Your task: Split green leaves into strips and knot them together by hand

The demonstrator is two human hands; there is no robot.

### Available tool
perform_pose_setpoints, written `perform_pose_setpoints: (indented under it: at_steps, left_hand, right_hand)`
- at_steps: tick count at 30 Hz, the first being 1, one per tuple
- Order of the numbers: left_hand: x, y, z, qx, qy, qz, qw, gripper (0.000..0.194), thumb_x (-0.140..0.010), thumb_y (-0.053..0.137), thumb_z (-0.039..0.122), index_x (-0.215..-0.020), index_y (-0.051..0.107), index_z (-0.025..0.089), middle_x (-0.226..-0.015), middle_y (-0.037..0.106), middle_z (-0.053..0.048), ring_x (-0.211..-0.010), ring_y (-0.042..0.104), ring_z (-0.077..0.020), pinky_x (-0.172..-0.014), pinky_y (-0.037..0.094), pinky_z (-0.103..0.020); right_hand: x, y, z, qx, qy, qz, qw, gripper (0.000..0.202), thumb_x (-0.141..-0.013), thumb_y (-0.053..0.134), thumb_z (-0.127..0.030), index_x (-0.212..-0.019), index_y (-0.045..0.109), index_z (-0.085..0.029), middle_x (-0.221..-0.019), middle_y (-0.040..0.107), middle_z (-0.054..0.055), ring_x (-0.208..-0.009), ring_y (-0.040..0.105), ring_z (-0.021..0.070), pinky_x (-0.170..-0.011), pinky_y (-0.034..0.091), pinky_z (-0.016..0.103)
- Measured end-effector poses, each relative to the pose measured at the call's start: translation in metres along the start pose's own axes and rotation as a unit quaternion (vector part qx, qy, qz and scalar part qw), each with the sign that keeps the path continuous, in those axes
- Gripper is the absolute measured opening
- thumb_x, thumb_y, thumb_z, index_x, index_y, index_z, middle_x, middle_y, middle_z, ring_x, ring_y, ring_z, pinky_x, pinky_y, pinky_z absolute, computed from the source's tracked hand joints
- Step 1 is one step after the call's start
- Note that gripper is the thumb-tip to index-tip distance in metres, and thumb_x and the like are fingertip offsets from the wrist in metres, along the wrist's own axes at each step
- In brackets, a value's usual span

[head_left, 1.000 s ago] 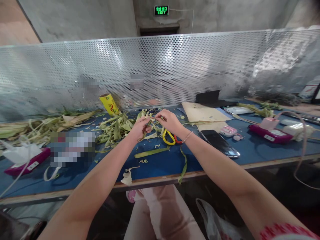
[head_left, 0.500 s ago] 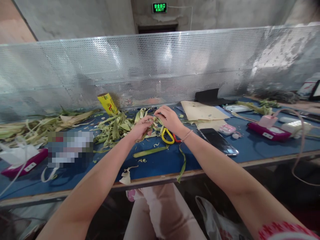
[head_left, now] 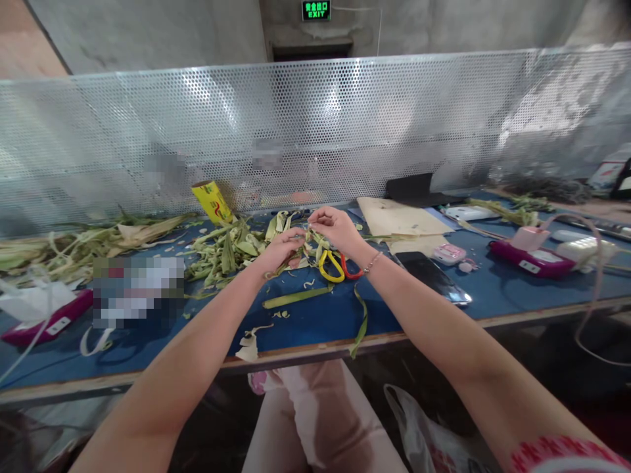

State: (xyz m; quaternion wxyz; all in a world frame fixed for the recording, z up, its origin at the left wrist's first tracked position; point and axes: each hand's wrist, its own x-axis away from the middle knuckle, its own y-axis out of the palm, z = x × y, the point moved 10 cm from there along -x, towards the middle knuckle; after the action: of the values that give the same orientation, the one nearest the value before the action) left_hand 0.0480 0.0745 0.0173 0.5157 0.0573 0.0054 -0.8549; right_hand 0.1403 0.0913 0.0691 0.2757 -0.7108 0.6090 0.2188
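My left hand (head_left: 286,249) is closed round a thin bundle of green and pale plant strips, whose end shows below the palm. Just right of it, my right hand (head_left: 335,230) has its thumb and fingertips pinched together over the same spot; what they hold is too small to name. Scissors with yellow and red handles (head_left: 331,266) lie under and beside my right hand. A heap of green leaf strips (head_left: 221,253) lies left of my left hand. One flat green strip (head_left: 297,298) rests on the blue table (head_left: 305,328) nearer to me.
A yellow box (head_left: 213,202) leans behind the heap. Long dry leaves (head_left: 133,238) lie at the left. To the right are a black phone (head_left: 434,277), brown paper (head_left: 399,218) and a magenta power strip (head_left: 532,259). A perforated metal screen (head_left: 315,131) stands behind the table.
My right hand has shifted slightly right, away from my left hand, uncovering more of the scissors' handles. My left hand has hardly moved.
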Motion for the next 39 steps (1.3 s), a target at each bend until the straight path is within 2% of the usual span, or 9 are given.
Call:
perform_pose_setpoints:
  at_steps: [5, 11, 18, 23, 31, 39]
  left_hand:
    - [0.0, 0.001, 0.002, -0.004, 0.005, -0.003, 1.0, 0.025, -0.063, 0.064, 0.025, -0.083, 0.05, 0.018, -0.053, 0.058, 0.003, -0.027, 0.036, -0.0042, -0.032, 0.025, -0.018]
    - [-0.001, -0.007, 0.003, 0.02, 0.018, 0.022, 0.999, 0.022, -0.065, 0.063, 0.026, -0.082, 0.051, 0.018, -0.053, 0.055, 0.003, -0.029, 0.035, -0.0029, -0.033, 0.024, -0.017]
    - [-0.002, -0.006, 0.0, 0.033, 0.011, 0.017, 0.999, 0.019, -0.067, 0.061, 0.024, -0.081, 0.05, 0.017, -0.053, 0.053, 0.003, -0.028, 0.033, -0.0021, -0.032, 0.024, -0.016]
    - [-0.002, -0.002, 0.0, 0.038, 0.007, -0.002, 0.999, 0.016, -0.069, 0.058, 0.022, -0.081, 0.05, 0.015, -0.054, 0.053, 0.003, -0.028, 0.033, -0.0023, -0.032, 0.024, -0.017]
    - [-0.001, -0.004, 0.007, 0.069, 0.034, 0.012, 0.997, 0.014, -0.072, 0.056, 0.021, -0.082, 0.049, 0.016, -0.054, 0.052, 0.004, -0.028, 0.032, -0.002, -0.032, 0.022, -0.017]
    - [-0.001, -0.002, 0.003, 0.036, 0.026, 0.008, 0.999, 0.023, -0.067, 0.064, 0.029, -0.078, 0.049, 0.016, -0.055, 0.052, 0.004, -0.03, 0.033, -0.0008, -0.032, 0.022, -0.016]
  right_hand:
    - [-0.001, -0.005, 0.009, 0.083, 0.023, 0.019, 0.996, 0.002, -0.063, 0.058, -0.017, -0.065, 0.058, -0.017, -0.064, 0.062, 0.0, -0.062, 0.058, 0.0116, -0.065, 0.047, 0.028]
    - [-0.001, -0.007, 0.013, 0.135, 0.021, 0.018, 0.99, 0.005, -0.064, 0.057, -0.015, -0.064, 0.061, -0.017, -0.066, 0.065, 0.0, -0.065, 0.06, 0.0126, -0.068, 0.047, 0.029]
    - [0.005, -0.028, -0.012, 0.167, -0.022, 0.112, 0.979, 0.015, -0.067, 0.051, -0.01, -0.062, 0.063, -0.018, -0.073, 0.066, 0.001, -0.069, 0.059, 0.0127, -0.071, 0.046, 0.028]
    - [0.004, -0.022, -0.009, 0.186, -0.014, 0.084, 0.979, 0.017, -0.066, 0.049, -0.008, -0.063, 0.064, -0.017, -0.072, 0.066, 0.001, -0.07, 0.058, 0.0123, -0.07, 0.045, 0.026]
    - [0.002, -0.012, 0.0, 0.248, -0.032, 0.039, 0.967, 0.022, -0.067, 0.048, -0.005, -0.067, 0.065, -0.019, -0.073, 0.065, 0.001, -0.07, 0.058, 0.0132, -0.068, 0.044, 0.027]
    - [0.005, 0.01, -0.005, 0.27, -0.088, -0.034, 0.958, 0.02, -0.069, 0.049, -0.003, -0.069, 0.064, -0.017, -0.073, 0.062, 0.003, -0.072, 0.055, 0.0131, -0.07, 0.043, 0.026]
